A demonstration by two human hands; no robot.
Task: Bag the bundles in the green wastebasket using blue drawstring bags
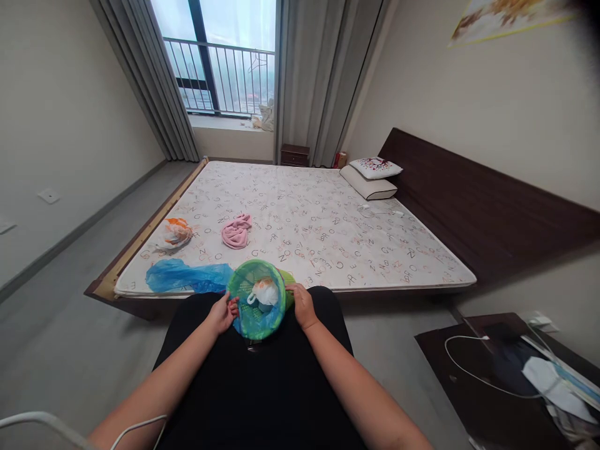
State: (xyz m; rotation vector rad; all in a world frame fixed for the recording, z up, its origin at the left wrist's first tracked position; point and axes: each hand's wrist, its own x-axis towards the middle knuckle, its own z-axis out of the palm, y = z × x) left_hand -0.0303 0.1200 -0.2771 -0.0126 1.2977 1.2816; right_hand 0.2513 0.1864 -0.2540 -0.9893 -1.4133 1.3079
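Observation:
A round green plastic waste basket point(282, 281) with latticed walls is held at my lap, its mouth tilted up toward me. Thin blue plastic film lines it, and a crumpled white bag point(266, 292) with an orange patch lies inside. My left hand point(224, 312) is closed at the basket's left rim, fingers curled in. On the right side, my right hand point(302, 305) grips the basket's outer edge; some of its fingertips are hidden. A blue plastic bag point(187, 275) stretches across the bed edge just left of the basket.
A mattress point(304, 212) on a wooden frame spans the middle, with a pink cloth point(236, 231) and a white-and-orange plastic bag point(176, 234) on it. Pillows point(372, 181) lie by the headboard. A dark table point(450, 359) with cables stands at the right.

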